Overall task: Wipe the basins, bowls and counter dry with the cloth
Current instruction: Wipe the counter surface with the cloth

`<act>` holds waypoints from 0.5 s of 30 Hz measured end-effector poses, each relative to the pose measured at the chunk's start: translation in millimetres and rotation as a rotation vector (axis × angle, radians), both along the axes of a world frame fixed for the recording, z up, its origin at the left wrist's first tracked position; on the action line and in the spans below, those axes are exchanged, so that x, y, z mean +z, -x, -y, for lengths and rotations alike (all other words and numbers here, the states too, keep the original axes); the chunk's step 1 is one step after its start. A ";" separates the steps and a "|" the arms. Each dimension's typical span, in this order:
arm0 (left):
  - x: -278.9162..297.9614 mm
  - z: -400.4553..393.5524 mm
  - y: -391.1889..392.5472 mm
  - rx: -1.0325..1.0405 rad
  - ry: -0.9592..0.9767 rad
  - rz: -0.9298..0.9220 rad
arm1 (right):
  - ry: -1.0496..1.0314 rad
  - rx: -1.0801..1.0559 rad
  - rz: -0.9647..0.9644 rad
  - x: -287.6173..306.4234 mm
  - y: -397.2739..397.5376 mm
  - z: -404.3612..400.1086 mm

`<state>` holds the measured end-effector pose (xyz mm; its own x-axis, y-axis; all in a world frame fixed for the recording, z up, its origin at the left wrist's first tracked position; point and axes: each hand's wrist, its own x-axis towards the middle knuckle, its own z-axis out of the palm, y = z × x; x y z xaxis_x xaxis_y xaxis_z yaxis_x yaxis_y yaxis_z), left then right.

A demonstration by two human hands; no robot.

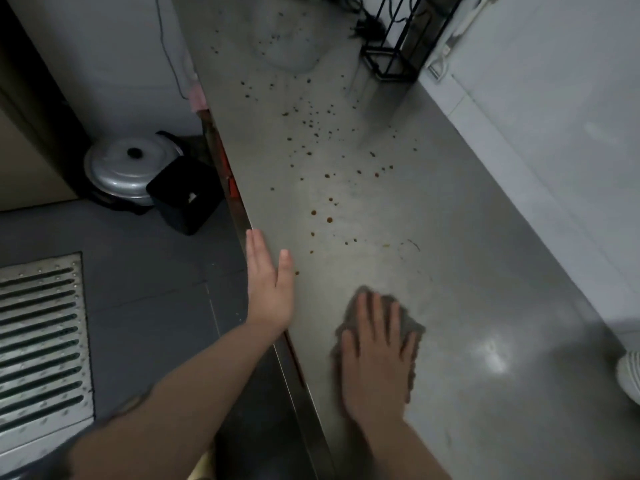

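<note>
right hand (pixel 375 358) flat (fingers spread) on cloth (pixel 408 320)

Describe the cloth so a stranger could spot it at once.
Start at the long steel counter along the white wall. Near its front edge, the right hand presses flat on the cloth. It is a crumpled grey-brown rag, the only soft thing there, below the brown droplets.

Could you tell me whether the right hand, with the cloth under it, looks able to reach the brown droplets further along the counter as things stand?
Probably yes for the nearer ones. The right hand presses the cloth flat, and only bare counter lies between it and the closest brown droplets. Those near the black rack may need a step forward.
</note>
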<state>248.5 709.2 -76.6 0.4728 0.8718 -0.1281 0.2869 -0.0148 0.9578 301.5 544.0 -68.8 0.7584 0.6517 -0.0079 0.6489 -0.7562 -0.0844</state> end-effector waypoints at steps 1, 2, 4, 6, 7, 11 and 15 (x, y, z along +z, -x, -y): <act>-0.3 -8.5 -0.7 -0.051 0.030 0.019 | -0.003 0.135 0.001 1.4 10.4 -8.6; -2.0 -14.3 -0.4 -0.096 0.053 0.036 | 0.002 0.311 0.005 2.0 10.9 -21.4; -8.2 -21.7 0.8 -0.124 0.114 0.078 | 0.039 0.632 -0.023 3.3 -9.8 -52.6; -12.1 -24.7 0.2 -0.097 0.130 0.079 | 0.064 0.772 -0.042 4.9 -45.2 -80.1; -12.2 -24.4 -0.5 -0.080 0.114 0.053 | 0.079 0.752 -0.047 5.8 -62.1 -86.9; -1.3 -12.6 -7.0 0.098 -0.014 -0.001 | 0.028 0.196 -0.034 5.7 -84.7 -73.5; 7.1 -10.5 -23.8 0.212 -0.113 -0.180 | -0.088 -0.270 -0.045 -2.8 -12.2 -76.0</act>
